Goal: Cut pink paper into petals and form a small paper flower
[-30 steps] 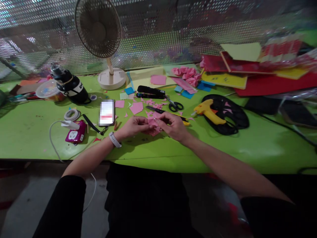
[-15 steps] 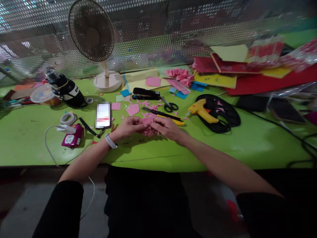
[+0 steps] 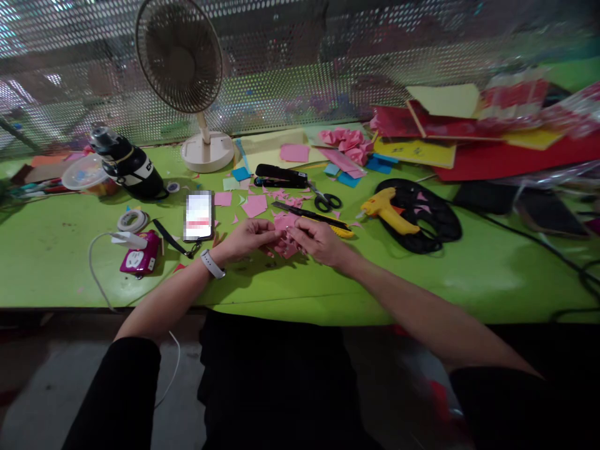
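Between my two hands is a piece of pink paper (image 3: 285, 222), pinched over the front part of the table. My left hand (image 3: 248, 239) grips it from the left, thumb and fingers together; my right hand (image 3: 317, 240) pinches it from the right. The paper's exact shape is partly covered by my fingers. Just beyond my hands lie pink paper scraps (image 3: 293, 200), a flat pink square (image 3: 254, 206), a black utility knife (image 3: 309, 214) and a yellow cutter (image 3: 341, 230). Scissors (image 3: 327, 201) and a black stapler (image 3: 281, 177) rest farther back.
At left are a phone (image 3: 199, 215), a purple adapter (image 3: 140, 253) with a cable, a tape roll (image 3: 132, 220), a black bottle (image 3: 129, 164) and a fan (image 3: 206, 153). Rightward sits a yellow glue gun (image 3: 391, 209). Crumpled pink paper pieces (image 3: 347, 144) lie at the back.
The whole view has shifted slightly. Both hands stay together at the pink paper, with small finger movements and the paper turned a little.
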The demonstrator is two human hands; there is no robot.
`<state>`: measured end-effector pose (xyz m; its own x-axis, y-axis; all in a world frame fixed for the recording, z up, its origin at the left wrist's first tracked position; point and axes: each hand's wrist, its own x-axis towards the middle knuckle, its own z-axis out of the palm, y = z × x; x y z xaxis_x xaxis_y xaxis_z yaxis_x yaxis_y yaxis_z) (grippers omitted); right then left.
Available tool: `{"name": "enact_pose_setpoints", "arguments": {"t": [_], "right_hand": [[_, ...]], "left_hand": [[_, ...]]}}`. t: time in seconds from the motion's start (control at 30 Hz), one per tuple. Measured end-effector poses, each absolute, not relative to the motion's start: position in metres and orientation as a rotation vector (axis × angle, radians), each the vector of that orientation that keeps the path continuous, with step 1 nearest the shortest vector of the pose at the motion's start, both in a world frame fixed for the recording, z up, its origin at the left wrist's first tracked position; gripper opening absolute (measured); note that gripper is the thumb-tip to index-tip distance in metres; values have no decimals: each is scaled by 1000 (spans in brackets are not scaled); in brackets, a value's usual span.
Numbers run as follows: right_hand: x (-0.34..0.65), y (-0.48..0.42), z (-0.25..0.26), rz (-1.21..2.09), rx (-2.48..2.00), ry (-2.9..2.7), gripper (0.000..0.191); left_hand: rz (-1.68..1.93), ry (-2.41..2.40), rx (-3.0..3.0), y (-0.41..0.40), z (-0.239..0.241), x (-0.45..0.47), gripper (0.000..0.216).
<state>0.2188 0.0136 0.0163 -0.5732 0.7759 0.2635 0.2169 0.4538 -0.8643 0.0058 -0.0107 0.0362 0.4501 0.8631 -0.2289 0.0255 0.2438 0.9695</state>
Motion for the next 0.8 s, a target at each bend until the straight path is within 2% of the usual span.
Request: {"name": "enact_pose_setpoints", "arguments": {"t": [0.2, 0.37, 0.57, 0.8], "right_hand": [[219, 17, 16, 1170, -830, -1989, 41], [228, 23, 24, 1286, -754, -2192, 39], [229, 23, 34, 1230, -729, -2054, 39], [225, 22, 19, 1322, -844, -1950, 49]], "left_hand": [[749, 956, 1181, -10, 32, 7, 34], [773, 952, 1250, -10, 38, 1, 37], [641, 911, 1263, -11, 41, 2, 35], [854, 985, 1204, -14, 37, 10, 35]]}}
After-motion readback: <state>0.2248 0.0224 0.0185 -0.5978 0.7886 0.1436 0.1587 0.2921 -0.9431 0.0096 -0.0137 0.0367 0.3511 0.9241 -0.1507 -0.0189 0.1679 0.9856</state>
